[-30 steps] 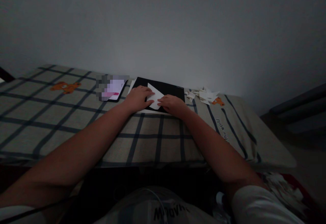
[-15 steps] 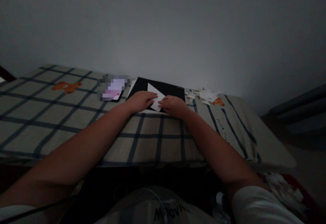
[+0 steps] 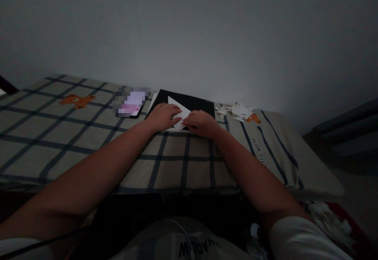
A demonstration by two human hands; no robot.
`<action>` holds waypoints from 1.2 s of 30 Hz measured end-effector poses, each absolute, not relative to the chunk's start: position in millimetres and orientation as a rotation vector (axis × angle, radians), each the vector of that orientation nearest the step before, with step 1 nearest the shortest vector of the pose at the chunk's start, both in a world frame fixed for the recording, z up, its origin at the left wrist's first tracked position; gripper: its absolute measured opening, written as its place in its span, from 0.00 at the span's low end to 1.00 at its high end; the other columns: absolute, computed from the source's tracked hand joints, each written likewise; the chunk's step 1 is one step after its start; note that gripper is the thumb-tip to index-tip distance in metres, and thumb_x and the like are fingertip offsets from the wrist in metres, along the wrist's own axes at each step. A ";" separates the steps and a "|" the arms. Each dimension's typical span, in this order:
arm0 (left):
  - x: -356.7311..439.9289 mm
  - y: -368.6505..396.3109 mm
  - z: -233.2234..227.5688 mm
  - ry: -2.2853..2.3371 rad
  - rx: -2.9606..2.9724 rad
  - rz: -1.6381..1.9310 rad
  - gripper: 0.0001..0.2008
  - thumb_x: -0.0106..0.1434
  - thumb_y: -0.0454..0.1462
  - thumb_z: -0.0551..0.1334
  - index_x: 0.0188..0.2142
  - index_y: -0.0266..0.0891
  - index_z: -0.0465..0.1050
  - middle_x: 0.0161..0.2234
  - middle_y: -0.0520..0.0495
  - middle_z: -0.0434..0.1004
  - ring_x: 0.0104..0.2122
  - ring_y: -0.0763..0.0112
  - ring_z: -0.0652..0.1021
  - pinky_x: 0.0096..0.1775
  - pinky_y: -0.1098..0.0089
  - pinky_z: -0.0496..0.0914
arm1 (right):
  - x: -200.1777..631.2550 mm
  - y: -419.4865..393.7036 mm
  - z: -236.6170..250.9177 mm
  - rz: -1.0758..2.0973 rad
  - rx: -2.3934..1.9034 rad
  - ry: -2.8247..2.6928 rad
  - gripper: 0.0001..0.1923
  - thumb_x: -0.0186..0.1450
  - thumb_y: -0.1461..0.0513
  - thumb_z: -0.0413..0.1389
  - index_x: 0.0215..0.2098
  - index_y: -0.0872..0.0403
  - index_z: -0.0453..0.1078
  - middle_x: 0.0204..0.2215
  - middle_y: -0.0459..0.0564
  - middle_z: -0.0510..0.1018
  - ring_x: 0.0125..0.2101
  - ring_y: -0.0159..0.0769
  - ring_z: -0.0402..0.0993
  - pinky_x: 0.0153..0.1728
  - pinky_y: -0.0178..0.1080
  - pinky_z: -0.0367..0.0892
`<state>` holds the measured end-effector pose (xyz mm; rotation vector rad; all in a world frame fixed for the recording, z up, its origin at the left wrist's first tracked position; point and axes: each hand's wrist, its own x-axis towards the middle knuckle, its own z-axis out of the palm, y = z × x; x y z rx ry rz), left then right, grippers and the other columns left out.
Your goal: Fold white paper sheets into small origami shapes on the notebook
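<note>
A white sheet of paper (image 3: 184,112), folded into a triangle, lies on a flat black folder or board (image 3: 195,101). My left hand (image 3: 162,117) rests on the paper's left side, its fingers stretched out and the thumb apart. At the right corner my right hand (image 3: 203,123) has its fingers curled and pinched on the paper's edge. Both hands partly cover the triangle. White sheets show from beneath the black board along its left and front edges.
A phone (image 3: 136,111) with a lit, partly blurred screen lies left of the board. To the right is a pile of folded white paper pieces (image 3: 240,111). A checked cloth (image 3: 169,165) covers the table, and a grey wall (image 3: 189,35) stands behind it.
The paper triangle has shifted slightly left on the board. My left thumb has spread farther from the fingers, while the right hand stays near the right corner.
</note>
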<state>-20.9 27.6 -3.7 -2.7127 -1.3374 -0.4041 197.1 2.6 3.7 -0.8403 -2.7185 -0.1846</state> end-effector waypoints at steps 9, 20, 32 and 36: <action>-21.1 28.1 -4.8 -1.357 -2.730 -0.386 0.21 0.68 0.47 0.51 0.55 0.44 0.70 0.57 0.49 0.71 0.57 0.63 0.69 0.58 0.60 0.57 | 202.1 14.3 -2.3 -0.347 -0.819 -2.705 0.14 0.67 0.67 0.51 0.46 0.55 0.76 0.48 0.54 0.79 0.46 0.41 0.72 0.44 0.44 0.65; -20.4 29.3 -5.5 -1.461 -2.754 -0.408 0.20 0.69 0.46 0.51 0.56 0.46 0.69 0.58 0.49 0.70 0.58 0.62 0.67 0.61 0.56 0.54 | 203.8 15.3 -5.3 -0.286 -0.873 -2.768 0.16 0.67 0.67 0.51 0.49 0.55 0.75 0.50 0.52 0.78 0.51 0.39 0.74 0.51 0.42 0.68; -23.8 32.7 -6.0 -1.501 -2.707 -0.417 0.20 0.66 0.46 0.54 0.54 0.45 0.71 0.55 0.48 0.73 0.56 0.61 0.69 0.61 0.54 0.53 | 210.6 10.2 3.1 -0.133 -0.864 -2.726 0.14 0.63 0.67 0.55 0.43 0.51 0.78 0.45 0.48 0.81 0.49 0.39 0.74 0.48 0.42 0.69; -22.3 31.1 -4.2 -1.522 -2.633 -0.447 0.19 0.66 0.47 0.54 0.50 0.42 0.74 0.52 0.46 0.74 0.54 0.58 0.71 0.60 0.54 0.53 | 207.5 10.8 -0.7 -0.143 -0.815 -2.709 0.14 0.63 0.67 0.54 0.43 0.51 0.78 0.46 0.49 0.81 0.49 0.39 0.73 0.48 0.42 0.69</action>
